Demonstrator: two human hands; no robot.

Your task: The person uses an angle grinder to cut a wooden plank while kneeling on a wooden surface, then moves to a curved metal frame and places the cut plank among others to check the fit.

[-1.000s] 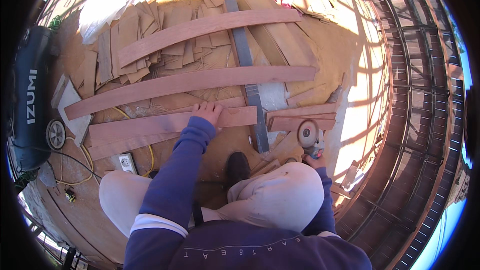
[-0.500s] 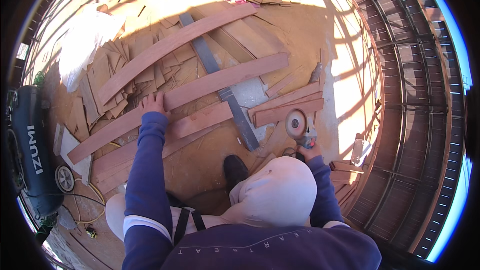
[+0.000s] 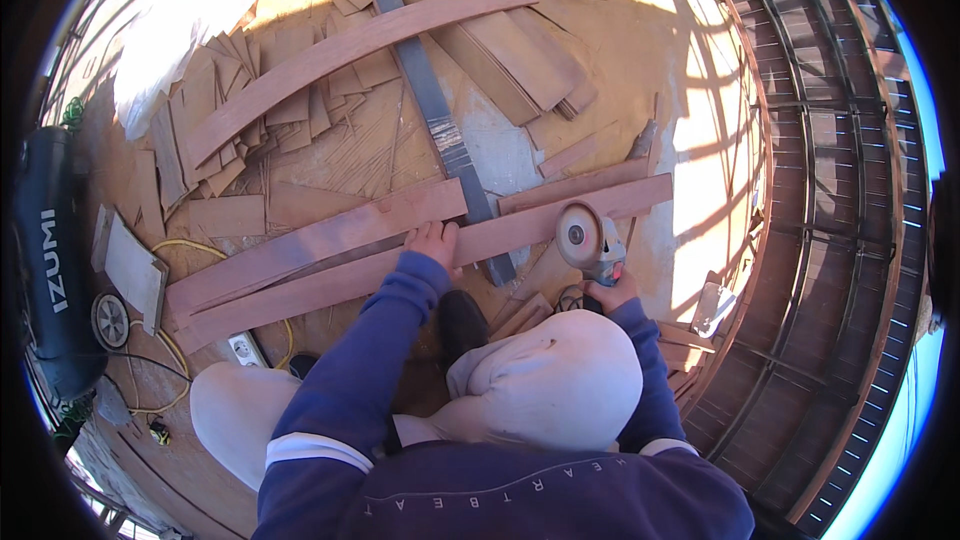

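My left hand (image 3: pixel 433 243) is closed over a long reddish-brown wooden board (image 3: pixel 510 232), near its middle. That board slants across in front of my knees, its right end reaching past the grinder. In my right hand (image 3: pixel 612 292) is an angle grinder (image 3: pixel 606 270) with a round disc, held upright beside my right knee. The disc overlaps the board in view; whether they touch, I cannot tell. A shorter board (image 3: pixel 320 240) lies just beyond the held one, and another long board (image 3: pixel 350 55) rests farther off across a dark flat bar (image 3: pixel 412 65).
Thin wood offcuts (image 3: pixel 290 100) are heaped at the far left, near a white plastic sheet (image 3: pixel 165 55). A dark tank (image 3: pixel 50 250) with a wheel stands on the left beside a yellow hose (image 3: pixel 180 340). A power strip (image 3: pixel 243 348) lies near my left knee. Metal framing (image 3: pixel 810 200) lines the right.
The long board under my left hand has come nearer and to the right, and my left hand with it. The grinder has shifted slightly left, its disc now over the board in view.
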